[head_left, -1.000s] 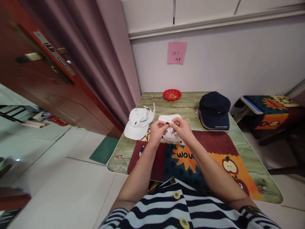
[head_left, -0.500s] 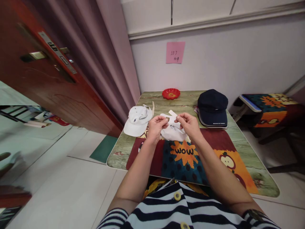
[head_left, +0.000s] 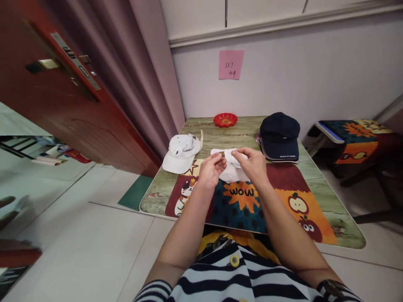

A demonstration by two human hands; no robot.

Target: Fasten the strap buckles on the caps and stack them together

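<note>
Against a pale wall stands a green table [head_left: 343,209] that looks like old wood, with a bright mat [head_left: 285,176] on top. On the mat I can see the word WOW, a cat and 2 apples.

Near the middle is a white cap [head_left: 234,174], between the person's 2 hands. It is over the mat, but I can't tell if it rests on it. The left hand [head_left: 213,170] pinches a small brown piece [head_left: 222,154] at the cap's far side, with thumb and finger, and its other fingers are curled. The right hand [head_left: 252,165] pinches the same cap just beside that piece, but the tips are too small to see well.

To the left sits 1 more white cap [head_left: 179,162], with a little dark mark on its front and a thin strap sticking up. To the right is a dark blue cap [head_left: 280,134], and something pale peeks out under its brim. A red dish [head_left: 225,120] with a wavy edge sits at the back. Above it, a pink note [head_left: 231,65] on the wall says 357.
</note>
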